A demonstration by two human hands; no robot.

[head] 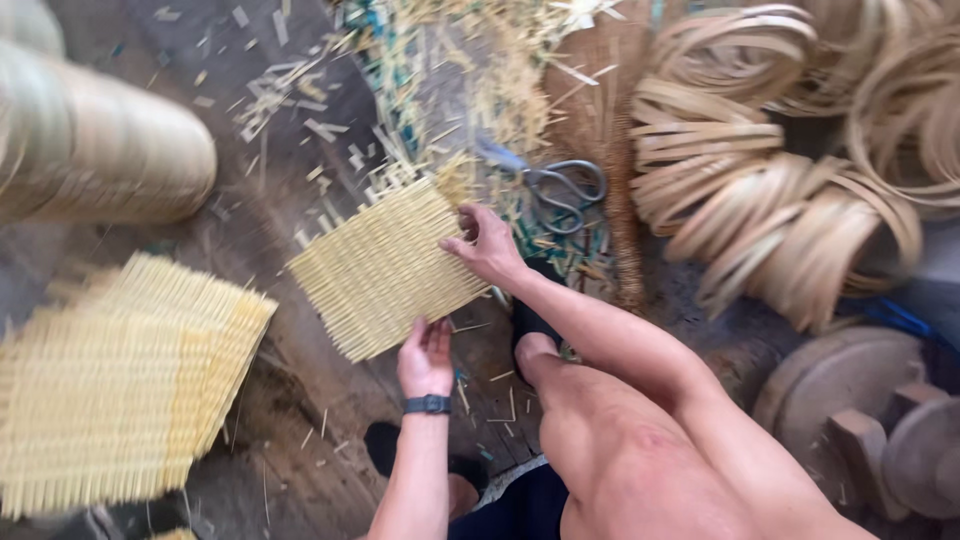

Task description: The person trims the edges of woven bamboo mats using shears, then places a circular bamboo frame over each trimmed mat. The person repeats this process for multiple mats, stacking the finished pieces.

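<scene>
On the plank floor (300, 400), mid-frame: woven mat (385, 268), square, lying flat, tilted diamond-wise. Long axis hard to call; strands run lower-left to upper-right, frayed ends poke out at the upper corner. Looks light, thin, springy rather than rigid; edges likely fray or splinter. Grip by the edges, not the loose ends. Left hand (426, 358) open, fingers at the mat's lower corner. Right hand (487, 245) spread, fingertips pressing its right edge. Scissors (560, 185) just beyond, mat stack (120, 385) far left.
</scene>
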